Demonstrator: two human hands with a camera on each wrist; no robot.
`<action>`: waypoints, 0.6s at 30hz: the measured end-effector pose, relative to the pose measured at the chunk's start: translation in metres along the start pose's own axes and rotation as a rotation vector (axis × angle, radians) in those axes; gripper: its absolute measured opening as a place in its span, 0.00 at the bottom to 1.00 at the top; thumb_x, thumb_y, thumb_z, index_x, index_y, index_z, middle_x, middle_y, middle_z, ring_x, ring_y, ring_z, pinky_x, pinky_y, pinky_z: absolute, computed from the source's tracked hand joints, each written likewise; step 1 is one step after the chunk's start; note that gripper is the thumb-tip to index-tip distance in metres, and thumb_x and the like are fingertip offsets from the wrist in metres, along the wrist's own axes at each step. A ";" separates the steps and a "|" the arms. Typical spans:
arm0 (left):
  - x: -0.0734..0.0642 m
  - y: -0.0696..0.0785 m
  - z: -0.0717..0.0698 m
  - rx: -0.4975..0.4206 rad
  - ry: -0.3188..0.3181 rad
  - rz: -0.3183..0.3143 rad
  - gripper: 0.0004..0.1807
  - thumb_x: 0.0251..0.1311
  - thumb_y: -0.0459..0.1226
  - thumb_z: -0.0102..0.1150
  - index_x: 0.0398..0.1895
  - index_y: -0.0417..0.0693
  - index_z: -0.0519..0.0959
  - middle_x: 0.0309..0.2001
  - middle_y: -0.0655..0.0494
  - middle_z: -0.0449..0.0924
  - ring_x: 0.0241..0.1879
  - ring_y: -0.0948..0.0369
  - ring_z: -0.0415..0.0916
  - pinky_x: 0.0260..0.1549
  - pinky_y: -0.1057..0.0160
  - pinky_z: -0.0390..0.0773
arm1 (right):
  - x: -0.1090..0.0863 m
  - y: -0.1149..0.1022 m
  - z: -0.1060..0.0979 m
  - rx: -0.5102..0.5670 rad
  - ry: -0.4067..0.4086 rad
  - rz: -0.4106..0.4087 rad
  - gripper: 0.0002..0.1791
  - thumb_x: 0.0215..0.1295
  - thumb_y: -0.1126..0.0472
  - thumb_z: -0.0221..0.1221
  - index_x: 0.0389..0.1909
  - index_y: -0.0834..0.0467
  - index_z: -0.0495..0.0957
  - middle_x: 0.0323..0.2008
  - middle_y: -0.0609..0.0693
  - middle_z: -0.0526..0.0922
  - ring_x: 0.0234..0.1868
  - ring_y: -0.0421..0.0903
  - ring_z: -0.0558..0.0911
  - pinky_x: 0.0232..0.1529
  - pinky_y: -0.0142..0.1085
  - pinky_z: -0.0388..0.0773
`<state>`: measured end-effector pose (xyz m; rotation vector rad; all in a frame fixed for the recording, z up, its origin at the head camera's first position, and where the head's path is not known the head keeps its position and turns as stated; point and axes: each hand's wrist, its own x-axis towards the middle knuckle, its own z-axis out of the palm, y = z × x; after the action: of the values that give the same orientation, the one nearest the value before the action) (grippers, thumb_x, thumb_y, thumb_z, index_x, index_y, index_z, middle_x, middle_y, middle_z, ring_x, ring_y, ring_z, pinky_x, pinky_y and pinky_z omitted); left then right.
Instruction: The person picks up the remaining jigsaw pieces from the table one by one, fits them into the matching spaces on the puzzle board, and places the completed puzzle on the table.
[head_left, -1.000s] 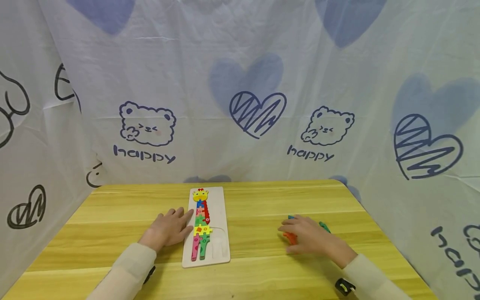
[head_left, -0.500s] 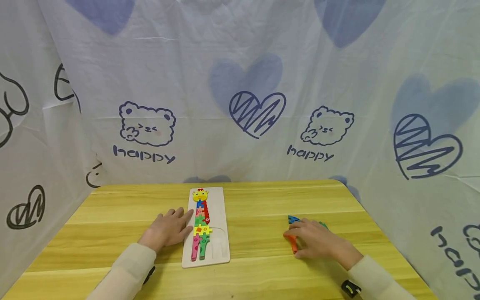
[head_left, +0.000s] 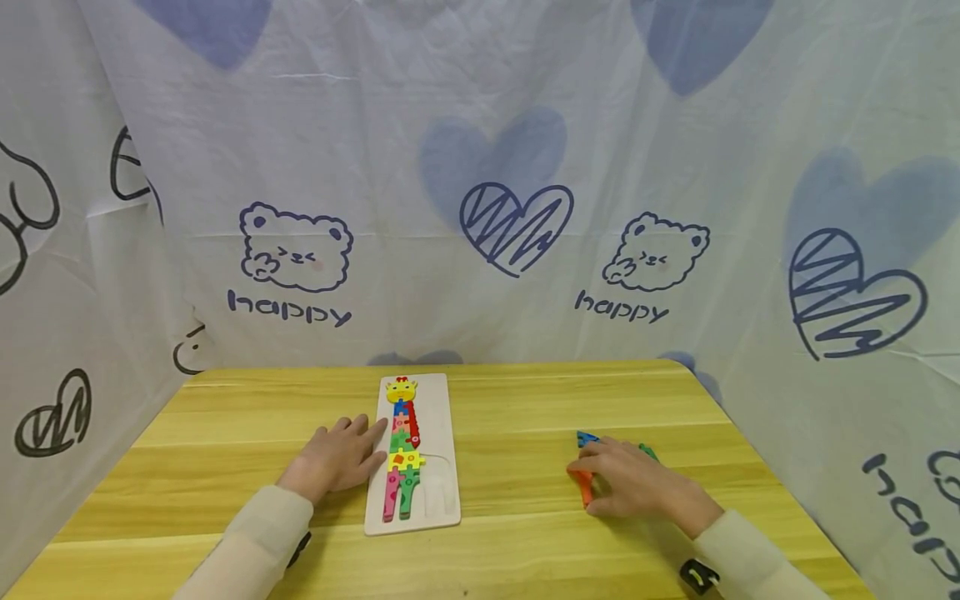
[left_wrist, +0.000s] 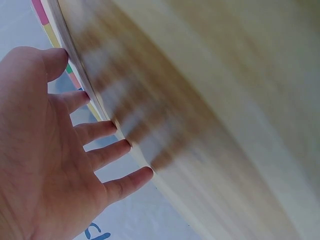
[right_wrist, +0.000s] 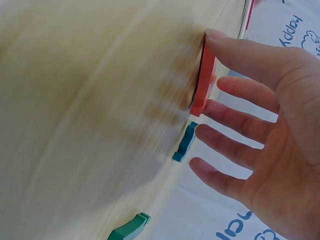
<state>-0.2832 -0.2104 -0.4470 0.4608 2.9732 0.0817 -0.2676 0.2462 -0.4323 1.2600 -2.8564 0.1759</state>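
Observation:
A white puzzle board (head_left: 433,408) lies left of centre in the head view, bearing a giraffe of coloured pieces with a yellow head (head_left: 401,392). My left hand (head_left: 335,458) rests along the board's left edge, fingers spread and fairly straight; the left wrist view shows its fingertips (left_wrist: 142,174) at the rim. On the right, my right hand (head_left: 637,479) spans an orange-red puzzle piece (right_wrist: 204,82), thumb at one end and a fingertip at the other. Just beyond it lies a blue piece (head_left: 587,437), and a green piece (head_left: 648,452) is partly hidden behind the hand.
All this lies on a wood-grain table (head_left: 510,442). A white curtain (head_left: 420,275) printed with hearts and bears hangs behind and at both sides. The board's lower right part has an outlined recess (head_left: 440,492).
My right hand has shifted slightly right and its fingers have settled about the orange-red piece, which has turned more lengthwise. More of the blue piece shows. My left hand and the board stay put.

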 end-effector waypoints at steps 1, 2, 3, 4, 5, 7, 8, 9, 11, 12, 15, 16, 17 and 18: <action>0.000 0.000 0.000 0.001 0.000 -0.001 0.34 0.77 0.54 0.47 0.79 0.47 0.64 0.76 0.35 0.64 0.73 0.33 0.63 0.68 0.26 0.64 | 0.000 0.000 0.000 -0.001 0.007 -0.003 0.28 0.56 0.50 0.75 0.58 0.56 0.84 0.49 0.45 0.84 0.47 0.45 0.80 0.47 0.44 0.82; 0.000 0.000 0.000 0.002 0.001 0.000 0.34 0.77 0.54 0.47 0.79 0.47 0.64 0.76 0.35 0.64 0.73 0.33 0.63 0.68 0.26 0.64 | 0.001 0.000 0.000 0.001 0.013 -0.005 0.28 0.56 0.50 0.75 0.58 0.56 0.84 0.48 0.45 0.83 0.46 0.44 0.80 0.46 0.42 0.82; 0.000 0.000 0.000 0.002 0.001 -0.001 0.34 0.77 0.54 0.47 0.79 0.47 0.64 0.76 0.35 0.64 0.73 0.33 0.63 0.68 0.26 0.64 | 0.001 0.000 0.000 0.003 0.019 -0.009 0.28 0.56 0.50 0.75 0.57 0.56 0.84 0.47 0.45 0.83 0.44 0.43 0.80 0.45 0.41 0.82; 0.000 0.000 0.000 0.002 0.001 -0.001 0.34 0.77 0.54 0.47 0.79 0.47 0.64 0.76 0.35 0.64 0.73 0.33 0.63 0.68 0.26 0.64 | 0.002 -0.001 0.001 0.003 0.027 -0.011 0.28 0.56 0.51 0.75 0.57 0.57 0.84 0.46 0.46 0.83 0.44 0.42 0.79 0.44 0.40 0.81; 0.000 0.000 0.000 0.003 0.001 -0.001 0.34 0.77 0.54 0.47 0.79 0.47 0.64 0.76 0.35 0.64 0.73 0.33 0.63 0.68 0.26 0.64 | 0.003 -0.001 0.001 0.004 0.032 -0.008 0.28 0.56 0.51 0.75 0.57 0.57 0.84 0.46 0.45 0.83 0.43 0.41 0.79 0.43 0.40 0.81; 0.000 0.000 0.000 0.003 0.002 -0.002 0.35 0.77 0.54 0.47 0.79 0.47 0.64 0.76 0.35 0.64 0.73 0.33 0.63 0.68 0.26 0.64 | 0.006 -0.004 0.001 0.004 0.036 0.002 0.29 0.56 0.50 0.74 0.58 0.57 0.84 0.46 0.46 0.82 0.44 0.42 0.78 0.44 0.40 0.81; 0.000 -0.001 0.000 0.003 0.002 -0.002 0.35 0.77 0.54 0.47 0.79 0.48 0.63 0.76 0.35 0.64 0.73 0.33 0.63 0.68 0.26 0.64 | 0.007 -0.005 0.000 0.004 0.034 0.010 0.29 0.57 0.50 0.74 0.58 0.56 0.84 0.47 0.46 0.82 0.45 0.42 0.78 0.45 0.41 0.81; 0.000 -0.001 0.000 0.003 0.002 -0.002 0.35 0.76 0.55 0.47 0.79 0.48 0.63 0.76 0.35 0.64 0.73 0.33 0.63 0.68 0.26 0.64 | 0.009 -0.006 0.000 0.003 0.030 0.019 0.29 0.57 0.50 0.74 0.59 0.56 0.84 0.48 0.46 0.82 0.46 0.43 0.79 0.47 0.42 0.82; 0.000 -0.001 0.000 0.002 0.003 -0.001 0.35 0.76 0.55 0.47 0.79 0.48 0.63 0.76 0.35 0.64 0.73 0.33 0.63 0.68 0.25 0.64 | 0.013 -0.009 0.000 0.003 0.020 0.035 0.30 0.58 0.49 0.74 0.60 0.56 0.83 0.51 0.47 0.82 0.50 0.45 0.79 0.52 0.46 0.82; 0.000 -0.001 0.000 0.002 0.003 -0.001 0.35 0.76 0.55 0.47 0.79 0.48 0.63 0.76 0.35 0.64 0.73 0.33 0.63 0.68 0.25 0.64 | 0.015 -0.011 -0.001 0.003 0.014 0.039 0.31 0.59 0.48 0.74 0.61 0.56 0.82 0.52 0.48 0.82 0.52 0.47 0.79 0.54 0.48 0.81; 0.000 -0.001 0.000 0.000 0.003 0.000 0.34 0.77 0.54 0.46 0.79 0.48 0.63 0.76 0.35 0.63 0.73 0.33 0.62 0.68 0.25 0.63 | 0.022 -0.015 -0.001 0.006 0.004 0.036 0.32 0.60 0.48 0.73 0.63 0.57 0.81 0.55 0.49 0.82 0.55 0.48 0.79 0.59 0.50 0.80; 0.000 -0.001 0.000 0.000 0.003 0.000 0.34 0.77 0.54 0.46 0.79 0.48 0.63 0.76 0.35 0.63 0.73 0.33 0.63 0.68 0.26 0.64 | 0.024 -0.017 -0.001 0.002 0.004 0.031 0.32 0.60 0.48 0.73 0.63 0.57 0.81 0.55 0.49 0.82 0.54 0.48 0.79 0.59 0.50 0.80; 0.000 -0.001 0.001 -0.001 0.003 0.000 0.34 0.77 0.54 0.46 0.79 0.48 0.63 0.76 0.35 0.63 0.73 0.33 0.62 0.68 0.26 0.64 | 0.026 -0.018 -0.001 -0.002 0.005 0.026 0.31 0.60 0.48 0.72 0.63 0.57 0.81 0.55 0.49 0.82 0.54 0.48 0.79 0.59 0.49 0.80; 0.000 -0.001 0.001 -0.001 0.003 -0.001 0.34 0.77 0.54 0.46 0.79 0.48 0.63 0.76 0.35 0.63 0.73 0.33 0.62 0.68 0.26 0.64 | 0.029 -0.020 -0.001 -0.004 0.006 0.022 0.31 0.60 0.48 0.72 0.62 0.57 0.82 0.55 0.49 0.82 0.53 0.47 0.79 0.58 0.48 0.80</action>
<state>-0.2833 -0.2115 -0.4477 0.4600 2.9760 0.0843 -0.2725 0.2123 -0.4277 1.2260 -2.8645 0.1744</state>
